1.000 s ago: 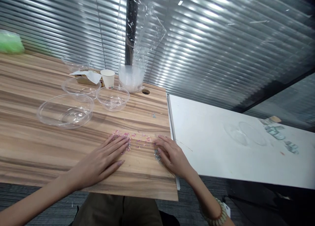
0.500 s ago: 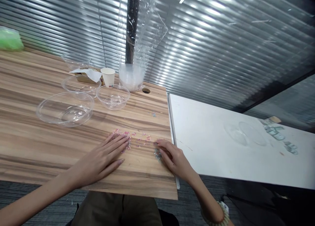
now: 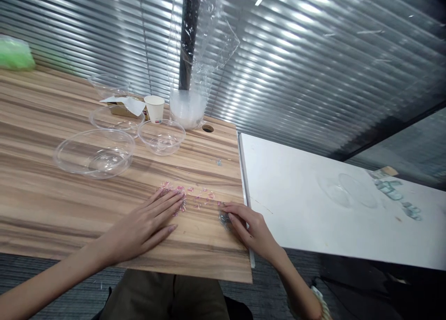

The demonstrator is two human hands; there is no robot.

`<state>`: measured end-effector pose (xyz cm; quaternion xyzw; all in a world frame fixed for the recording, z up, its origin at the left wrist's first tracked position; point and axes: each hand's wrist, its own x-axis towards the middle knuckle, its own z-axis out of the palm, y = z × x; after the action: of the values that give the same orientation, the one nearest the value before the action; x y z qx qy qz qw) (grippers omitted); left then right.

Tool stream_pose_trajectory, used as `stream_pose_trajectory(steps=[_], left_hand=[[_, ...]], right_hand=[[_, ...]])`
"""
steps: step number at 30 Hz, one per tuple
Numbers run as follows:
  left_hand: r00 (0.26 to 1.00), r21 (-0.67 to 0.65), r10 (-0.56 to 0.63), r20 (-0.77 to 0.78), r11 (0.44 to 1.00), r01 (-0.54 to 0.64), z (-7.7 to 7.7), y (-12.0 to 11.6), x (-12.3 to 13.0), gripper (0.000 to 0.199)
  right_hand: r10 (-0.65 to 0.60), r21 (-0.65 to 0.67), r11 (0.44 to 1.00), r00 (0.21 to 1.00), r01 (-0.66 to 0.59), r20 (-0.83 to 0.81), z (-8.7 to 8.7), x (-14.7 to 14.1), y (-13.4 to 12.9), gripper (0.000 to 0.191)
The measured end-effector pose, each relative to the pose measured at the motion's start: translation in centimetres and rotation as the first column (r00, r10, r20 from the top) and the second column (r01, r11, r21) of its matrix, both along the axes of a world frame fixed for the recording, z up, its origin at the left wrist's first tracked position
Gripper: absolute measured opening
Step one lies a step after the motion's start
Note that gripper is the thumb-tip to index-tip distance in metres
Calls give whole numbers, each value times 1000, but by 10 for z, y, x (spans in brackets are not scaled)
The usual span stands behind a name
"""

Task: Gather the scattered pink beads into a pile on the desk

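Observation:
My left hand [image 3: 144, 227] lies flat on the wooden table, its fingertips over a cluster of small pink shiny pieces [image 3: 181, 207] that look like clear plastic bits. More loose pink pieces [image 3: 205, 197] are scattered between my hands. At the table's right side, my right hand [image 3: 249, 225] rests with curved fingers, thumb and forefinger slightly apart. Its fingertips touch the table beside a small pile of bluish-grey clear pieces [image 3: 224, 219], partly covered by the hand. Nothing held shows in either hand.
Clear plastic bowls [image 3: 94, 153] and a smaller bowl [image 3: 162, 138] stand at the back left. Behind them are a paper cup [image 3: 154, 109], an opened box [image 3: 121, 108] and stacked clear bowls [image 3: 187, 110] in a bag. A white table [image 3: 296, 185] adjoins on the right.
My right hand has shifted slightly right and down, its fingertips now at the top of the bluish pile. A pink piece shows by its forefinger. My left hand stays put.

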<state>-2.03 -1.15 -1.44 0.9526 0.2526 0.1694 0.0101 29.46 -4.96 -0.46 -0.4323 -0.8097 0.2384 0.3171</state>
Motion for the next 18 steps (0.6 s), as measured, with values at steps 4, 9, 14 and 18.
stream_pose_trajectory(steps=[4, 9, 14, 18], left_hand=[[1000, 6, 0, -14, 1000, 0, 0, 0, 0, 61], [1000, 10, 8, -10, 1000, -8, 1, 0, 0, 61], [999, 13, 31, -30, 999, -31, 1, -1, 0, 61], [995, -34, 76, -61, 996, -78, 1, -2, 1, 63]], right_hand=[[-9, 3, 1000, 1000, 9, -8, 0, -1, -2, 24], [-29, 11, 1000, 1000, 28, 13, -2, 1, 1, 28], [-20, 33, 999, 995, 17, 101, -6, -1, 5, 32], [2, 13, 1000, 996, -3, 85, -3, -1, -1, 33]])
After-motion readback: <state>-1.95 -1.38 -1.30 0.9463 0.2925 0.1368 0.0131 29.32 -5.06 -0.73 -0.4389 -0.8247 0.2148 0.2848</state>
